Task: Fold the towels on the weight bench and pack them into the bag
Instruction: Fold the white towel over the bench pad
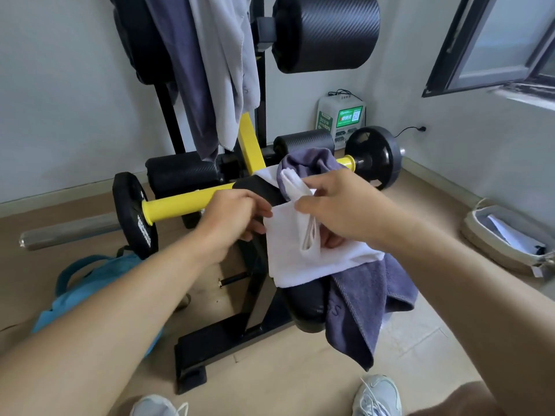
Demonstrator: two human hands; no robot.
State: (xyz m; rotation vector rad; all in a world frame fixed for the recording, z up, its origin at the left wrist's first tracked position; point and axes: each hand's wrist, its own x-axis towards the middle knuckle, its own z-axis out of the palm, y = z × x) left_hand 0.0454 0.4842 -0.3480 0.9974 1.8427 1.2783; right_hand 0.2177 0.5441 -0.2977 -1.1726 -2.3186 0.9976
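Nearest the camera, two pale grey trainers (377,396) were seen on the tan floor (300,382), with both forearms stretched forward above them. The left hand (232,217) was curled on the left edge of a white towel (288,259), which was pinched between thumb and fingers. The right hand (339,205) was closed round a bunched fold of the same towel, lifted at its upper middle. The white towel was spread across the black padded seat of the weight bench (309,307). Beneath and beside it a blue-grey towel (369,298) was draped, its lower end hanging off the right side of the seat and its upper end heaped behind the right hand.

Two more towels were hung over the upright frame at the back: a dark blue-grey one (192,94) and a light grey one (228,67), side by side and touching. A yellow-sleeved barbell (180,205) with black plates was laid crosswise behind the seat.

A blue bag (87,292) was seen on the floor to the left of the bench, partly hidden by the left forearm. A beige basket (507,244) holding something white was placed on the floor at the right, well apart from the bench. A white and green box (341,118) was set against the far wall.
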